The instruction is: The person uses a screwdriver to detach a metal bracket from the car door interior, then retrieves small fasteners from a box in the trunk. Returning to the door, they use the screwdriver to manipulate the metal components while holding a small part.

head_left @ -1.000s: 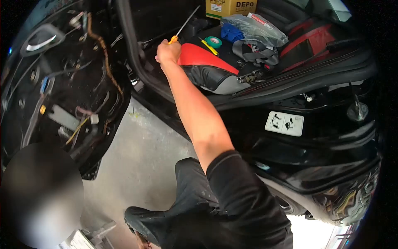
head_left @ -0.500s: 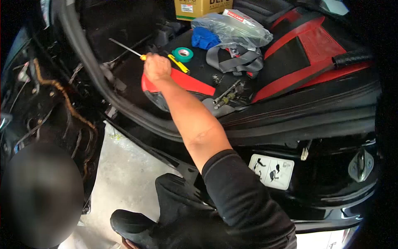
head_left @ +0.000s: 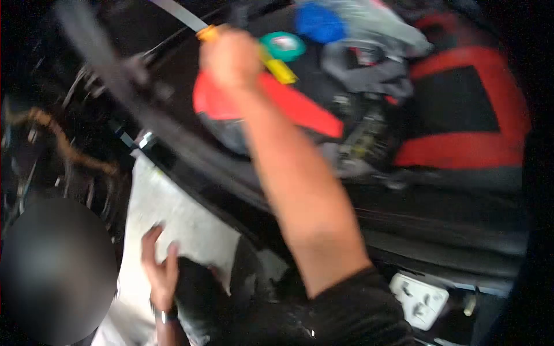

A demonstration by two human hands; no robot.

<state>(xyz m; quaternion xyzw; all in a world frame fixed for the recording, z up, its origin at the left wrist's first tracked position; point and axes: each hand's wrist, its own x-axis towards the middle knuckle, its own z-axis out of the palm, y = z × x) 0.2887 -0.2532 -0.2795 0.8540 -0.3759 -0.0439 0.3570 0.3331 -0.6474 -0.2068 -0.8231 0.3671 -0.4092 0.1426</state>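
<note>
Fingers of right hand (head_left: 231, 57) clenched round screwdriver (head_left: 193, 23) handle | shaft juts up-left | left hand (head_left: 158, 271) fingers spread

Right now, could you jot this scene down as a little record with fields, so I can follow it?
Place: open car doorway, red-and-black seat, concrete floor
Right hand: closed on screwdriver, orange handle, shaft pointing up-left
Left hand: open, fingers up, low beside dark trouser leg; watch on wrist
On the seat: green tape roll, yellow tool, blue bundle
Sharpness: picture blurred, small details unclear
</note>
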